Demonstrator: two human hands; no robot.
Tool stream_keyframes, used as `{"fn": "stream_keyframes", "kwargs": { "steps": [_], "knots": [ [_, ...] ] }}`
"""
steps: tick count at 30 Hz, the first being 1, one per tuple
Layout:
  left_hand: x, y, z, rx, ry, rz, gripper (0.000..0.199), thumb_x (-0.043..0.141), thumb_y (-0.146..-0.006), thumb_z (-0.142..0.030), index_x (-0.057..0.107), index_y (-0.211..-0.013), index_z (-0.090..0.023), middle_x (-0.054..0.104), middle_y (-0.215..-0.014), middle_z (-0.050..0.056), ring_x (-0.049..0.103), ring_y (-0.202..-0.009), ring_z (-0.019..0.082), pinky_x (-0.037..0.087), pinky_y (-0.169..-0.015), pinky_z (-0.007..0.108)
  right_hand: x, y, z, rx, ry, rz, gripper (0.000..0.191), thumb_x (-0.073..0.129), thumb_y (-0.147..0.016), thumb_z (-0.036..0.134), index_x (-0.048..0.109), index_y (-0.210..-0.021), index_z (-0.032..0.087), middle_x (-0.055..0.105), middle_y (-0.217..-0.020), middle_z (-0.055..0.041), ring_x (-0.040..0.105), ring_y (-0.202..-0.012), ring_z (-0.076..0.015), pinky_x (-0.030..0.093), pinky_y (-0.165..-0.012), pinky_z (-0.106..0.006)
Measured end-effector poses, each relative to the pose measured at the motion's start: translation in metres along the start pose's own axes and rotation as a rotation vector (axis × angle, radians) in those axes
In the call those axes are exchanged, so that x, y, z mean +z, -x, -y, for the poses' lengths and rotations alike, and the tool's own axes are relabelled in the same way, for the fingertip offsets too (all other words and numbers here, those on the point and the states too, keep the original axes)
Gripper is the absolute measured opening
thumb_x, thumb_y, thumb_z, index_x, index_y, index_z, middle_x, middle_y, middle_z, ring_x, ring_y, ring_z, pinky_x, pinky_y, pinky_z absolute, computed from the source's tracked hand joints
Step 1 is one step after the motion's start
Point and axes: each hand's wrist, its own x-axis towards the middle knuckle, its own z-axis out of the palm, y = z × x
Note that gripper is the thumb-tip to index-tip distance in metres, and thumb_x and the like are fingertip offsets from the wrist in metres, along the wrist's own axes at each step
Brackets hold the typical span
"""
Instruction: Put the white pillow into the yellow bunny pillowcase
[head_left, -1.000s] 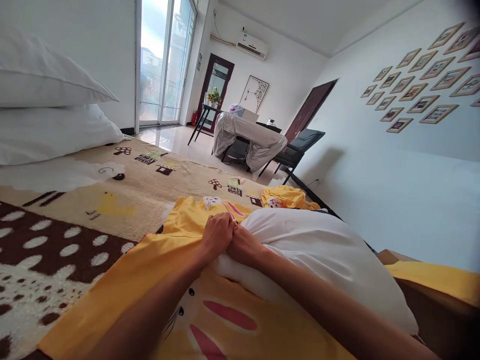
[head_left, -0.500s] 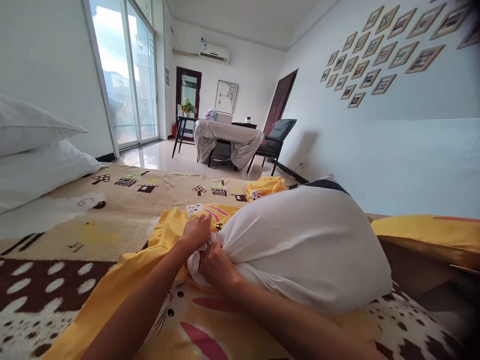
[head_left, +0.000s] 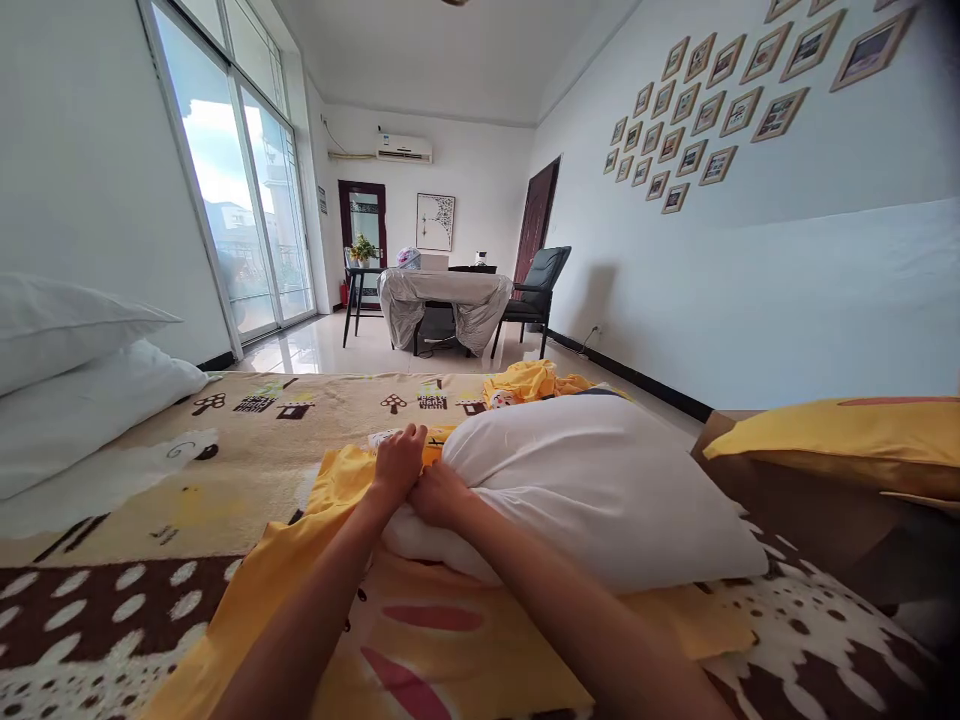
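Observation:
A plump white pillow (head_left: 585, 480) lies on the bed over a yellow pillowcase (head_left: 427, 640) printed with a rabbit face and pink ears. My right hand (head_left: 441, 492) is closed on the pillow's gathered near-left end, where folds run out from the fingers. Right beside it, my left hand (head_left: 400, 460) is also closed, at the same pillow end; its fingertips are partly hidden. Bunched yellow fabric of the pillowcase surrounds both hands on the left and behind. The pillow's far end rests toward the right.
Two white pillows (head_left: 90, 390) are stacked at the left on a patterned blanket (head_left: 255, 470). Crumpled yellow cloth (head_left: 525, 380) lies at the bed's far edge. A yellow cushion (head_left: 840, 440) sits at the right. Beyond stand a covered table (head_left: 442, 290) and a black chair (head_left: 541, 285).
Both hands have raised the pillow's gathered end slightly, and the pillow looks flatter. The dark patch at its far end shows less. My view has tilted upward.

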Motion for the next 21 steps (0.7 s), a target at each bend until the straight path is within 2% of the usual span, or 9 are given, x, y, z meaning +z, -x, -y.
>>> {"fn": "stream_keyframes", "kwargs": {
  "steps": [3, 5, 8, 13, 16, 18, 20, 21],
  "knots": [
    [-0.004, 0.008, 0.007, 0.012, -0.054, 0.000, 0.029, 0.037, -0.085, -0.008, 0.060, -0.100, -0.014, 0.063, -0.098, 0.012, 0.062, -0.093, 0.026, 0.046, -0.073, 0.033, -0.005, -0.007, -0.012, 0.083, -0.033, 0.079, 0.026, 0.044, -0.091, 0.019, 0.068, -0.097, 0.013, 0.069, -0.094, -0.0132, 0.065, -0.090, -0.0231, 0.049, -0.080, -0.038],
    [-0.006, 0.014, 0.010, 0.004, -0.082, 0.006, 0.027, 0.037, -0.085, -0.009, 0.062, -0.095, -0.013, 0.062, -0.094, 0.013, 0.063, -0.089, 0.026, 0.046, -0.069, 0.034, -0.007, -0.015, -0.017, 0.138, -0.054, 0.114, 0.023, 0.048, -0.092, 0.026, 0.064, -0.103, 0.014, 0.066, -0.103, -0.0100, 0.063, -0.094, -0.0198, 0.050, -0.083, -0.037],
    [-0.007, 0.023, 0.013, -0.015, -0.121, 0.004, 0.031, 0.033, -0.085, -0.007, 0.062, -0.095, -0.013, 0.061, -0.094, 0.013, 0.062, -0.088, 0.027, 0.047, -0.070, 0.036, -0.008, -0.029, -0.021, 0.205, -0.073, 0.153, 0.030, 0.053, -0.090, 0.035, 0.057, -0.113, 0.015, 0.060, -0.112, -0.0071, 0.060, -0.097, -0.0180, 0.050, -0.084, -0.040],
    [-0.006, 0.038, 0.017, -0.080, -0.151, -0.005, 0.032, 0.037, -0.082, -0.004, 0.062, -0.100, -0.013, 0.062, -0.097, 0.014, 0.061, -0.092, 0.028, 0.046, -0.077, 0.041, -0.006, -0.039, -0.026, 0.256, -0.066, 0.129, 0.031, 0.053, -0.091, 0.034, 0.055, -0.116, 0.017, 0.057, -0.117, -0.0079, 0.058, -0.100, -0.0190, 0.050, -0.085, -0.041],
    [-0.010, 0.052, 0.016, -0.093, -0.151, -0.019, 0.037, 0.037, -0.081, -0.005, 0.057, -0.112, -0.013, 0.061, -0.101, 0.014, 0.060, -0.094, 0.029, 0.045, -0.077, 0.043, -0.004, -0.040, -0.029, 0.272, -0.053, 0.091, 0.032, 0.053, -0.090, 0.034, 0.055, -0.117, 0.016, 0.057, -0.118, -0.0080, 0.058, -0.101, -0.0195, 0.050, -0.085, -0.041],
    [-0.012, 0.064, 0.012, -0.004, -0.126, -0.099, 0.043, 0.039, -0.080, -0.005, 0.052, -0.121, -0.013, 0.057, -0.116, 0.016, 0.055, -0.104, 0.029, 0.042, -0.085, 0.044, -0.004, -0.040, -0.029, 0.277, -0.048, 0.071, 0.032, 0.054, -0.090, 0.035, 0.055, -0.117, 0.016, 0.057, -0.118, -0.0081, 0.058, -0.101, -0.0197, 0.050, -0.085, -0.041],
    [-0.011, 0.077, 0.006, 0.215, -0.071, -0.173, 0.039, 0.040, -0.081, -0.006, 0.055, -0.117, -0.014, 0.056, -0.119, 0.015, 0.052, -0.109, 0.027, 0.037, -0.094, 0.044, -0.003, -0.041, -0.029, 0.277, -0.045, 0.055, 0.033, 0.054, -0.090, 0.034, 0.055, -0.117, 0.016, 0.057, -0.118, -0.0081, 0.058, -0.101, -0.0199, 0.050, -0.085, -0.042],
    [-0.008, 0.082, 0.004, 0.347, -0.041, -0.164, 0.033, 0.040, -0.082, -0.007, 0.059, -0.108, -0.015, 0.059, -0.113, 0.014, 0.052, -0.107, 0.026, 0.035, -0.096, 0.044, -0.003, -0.041, -0.028, 0.275, -0.043, 0.048, 0.033, 0.054, -0.090, 0.034, 0.055, -0.117, 0.016, 0.057, -0.117, -0.0080, 0.058, -0.101, -0.0199, 0.050, -0.085, -0.042]
  ]
}}
